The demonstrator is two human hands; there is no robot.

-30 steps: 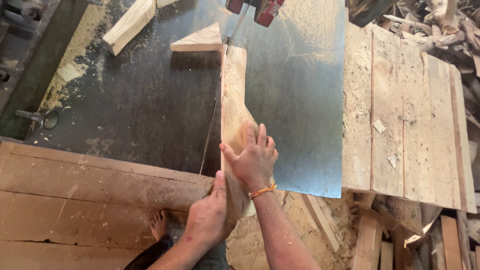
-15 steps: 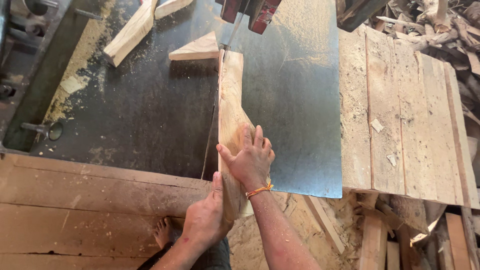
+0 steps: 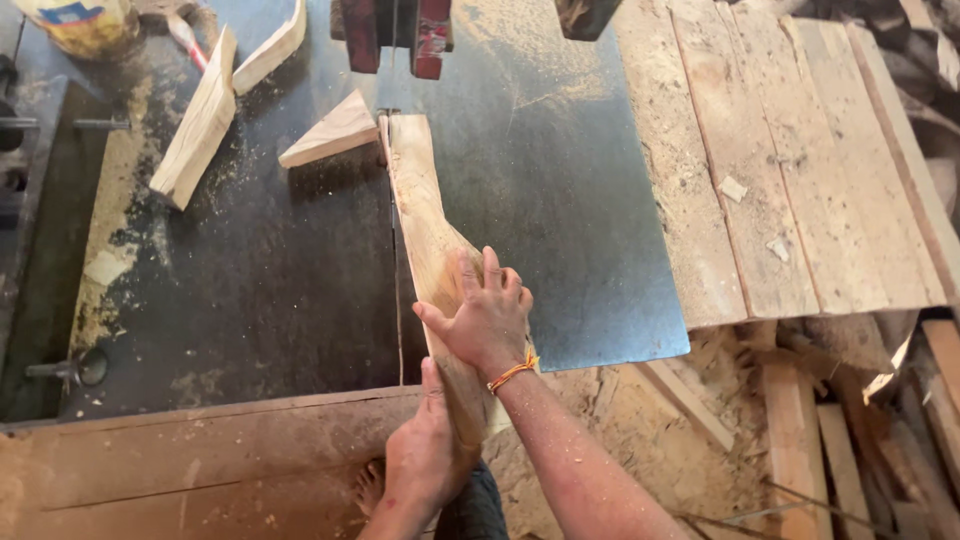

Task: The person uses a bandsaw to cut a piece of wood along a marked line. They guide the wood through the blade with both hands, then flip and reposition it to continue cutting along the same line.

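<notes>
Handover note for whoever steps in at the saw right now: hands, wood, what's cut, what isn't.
Right hand: flat on top of the long wood piece, fingers spread, pressing down near its near end.
Left hand: gripping the near end of the same piece from the left side.
The piece lies lengthwise on the dark saw table, its far end at the blade guide.
Done: a thin strip has parted along the left edge at the far end.
Left: most of the length remains uncut.
Offcuts: a wedge and two longer pieces lie left of the blade.
</notes>
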